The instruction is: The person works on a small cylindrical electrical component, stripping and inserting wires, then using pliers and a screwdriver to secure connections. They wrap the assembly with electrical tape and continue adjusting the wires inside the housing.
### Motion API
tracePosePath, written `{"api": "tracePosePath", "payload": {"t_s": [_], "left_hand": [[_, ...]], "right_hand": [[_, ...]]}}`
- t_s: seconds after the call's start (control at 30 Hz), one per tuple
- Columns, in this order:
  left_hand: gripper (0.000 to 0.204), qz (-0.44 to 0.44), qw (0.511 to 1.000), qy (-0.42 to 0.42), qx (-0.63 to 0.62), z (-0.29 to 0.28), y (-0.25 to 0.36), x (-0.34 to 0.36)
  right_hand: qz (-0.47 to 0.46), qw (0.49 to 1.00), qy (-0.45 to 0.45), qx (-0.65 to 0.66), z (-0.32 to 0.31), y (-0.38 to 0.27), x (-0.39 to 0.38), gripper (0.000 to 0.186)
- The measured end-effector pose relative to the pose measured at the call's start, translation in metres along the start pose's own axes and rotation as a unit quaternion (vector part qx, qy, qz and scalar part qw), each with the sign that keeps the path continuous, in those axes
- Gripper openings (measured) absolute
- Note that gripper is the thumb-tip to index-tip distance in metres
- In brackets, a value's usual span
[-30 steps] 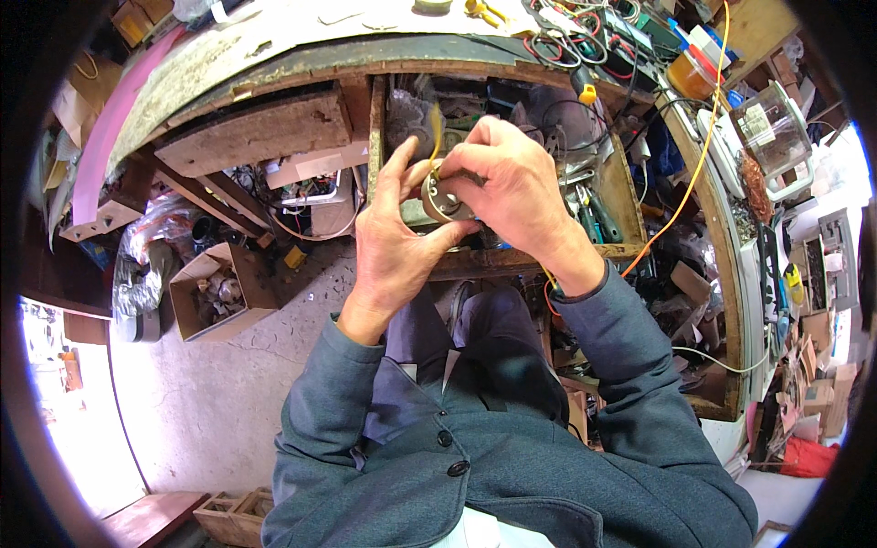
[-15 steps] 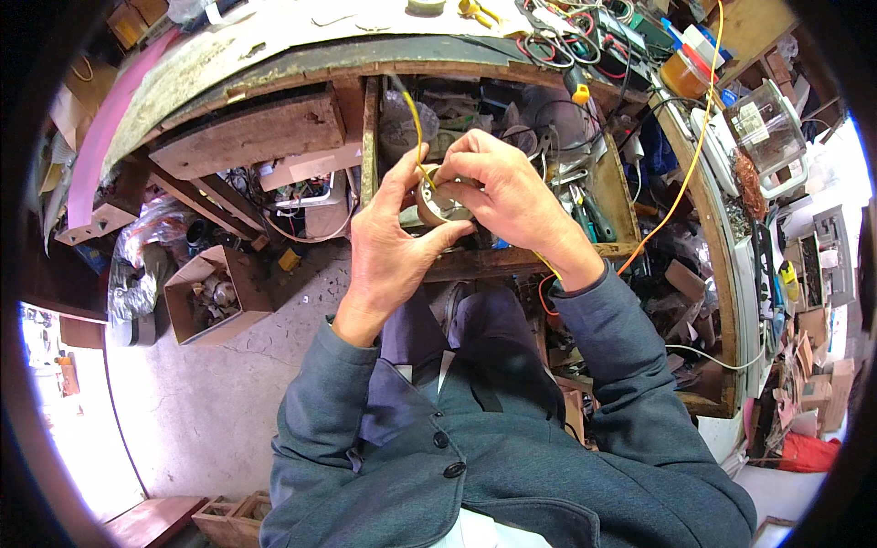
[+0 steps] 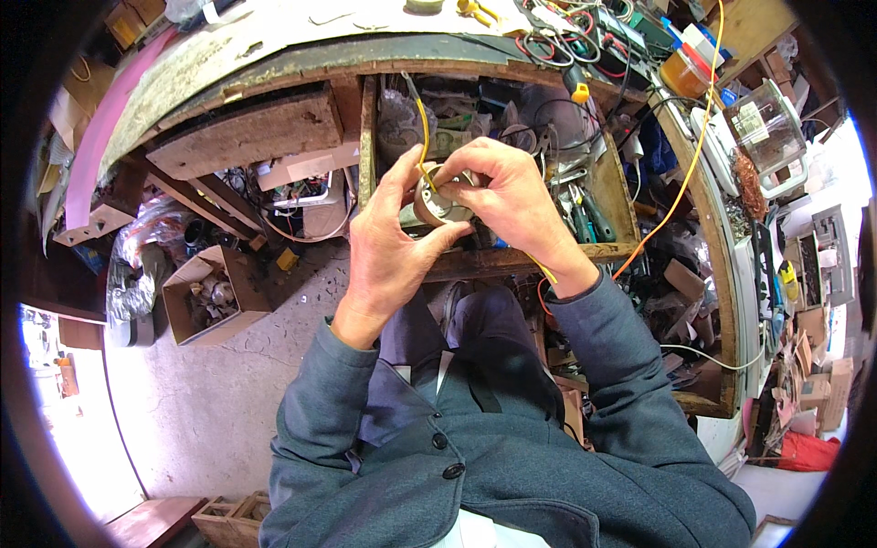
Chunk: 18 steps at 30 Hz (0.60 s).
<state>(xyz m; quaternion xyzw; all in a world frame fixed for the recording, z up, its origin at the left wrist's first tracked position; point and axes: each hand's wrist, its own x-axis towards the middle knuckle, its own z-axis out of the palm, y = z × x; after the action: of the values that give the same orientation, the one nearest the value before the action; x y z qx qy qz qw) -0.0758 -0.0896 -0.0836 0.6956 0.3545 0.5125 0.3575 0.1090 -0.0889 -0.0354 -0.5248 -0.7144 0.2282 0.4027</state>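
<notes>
My left hand [image 3: 384, 247] has its thumb and fingers closed round a small round metal housing [image 3: 431, 206], which is tilted to show some small holes or fittings inside. A yellow wire [image 3: 420, 114] rises out of the housing, bent, with a pale tip. My right hand [image 3: 507, 205] pinches at the inside of the housing beside the wire; exactly what its fingertips grip is hidden. Both hands are over an open wooden drawer [image 3: 512, 258] crowded with tools, bags and small parts. More yellow wire shows below my right wrist.
The cluttered bench top [image 3: 274, 32] carries coiled test leads [image 3: 557, 46] and yellow-handled pliers [image 3: 470, 11]. At the right stand an orange tub [image 3: 685, 73] and a clear lidded container [image 3: 763, 137]. A cardboard box [image 3: 215, 310] sits lower left; a pink strip [image 3: 110, 137] hangs at the left.
My right hand has moved a little down, staying at the housing. The yellow wire swung left, then slightly back right, and now shows a sharper bend above the housing.
</notes>
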Motion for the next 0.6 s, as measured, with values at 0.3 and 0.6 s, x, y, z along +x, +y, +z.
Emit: {"api": "tracePosePath", "payload": {"t_s": [0.3,0.6], "left_hand": [[0.099,0.012,1.000,0.002,-0.011,0.001,-0.002,-0.001],[0.100,0.011,1.000,-0.005,-0.006,0.000,0.003,-0.001]], "right_hand": [[0.129,0.967,0.035,0.216,0.011,0.015,-0.004,0.024],[0.172,0.957,-0.020,0.232,0.003,0.019,0.002,0.026]]}}
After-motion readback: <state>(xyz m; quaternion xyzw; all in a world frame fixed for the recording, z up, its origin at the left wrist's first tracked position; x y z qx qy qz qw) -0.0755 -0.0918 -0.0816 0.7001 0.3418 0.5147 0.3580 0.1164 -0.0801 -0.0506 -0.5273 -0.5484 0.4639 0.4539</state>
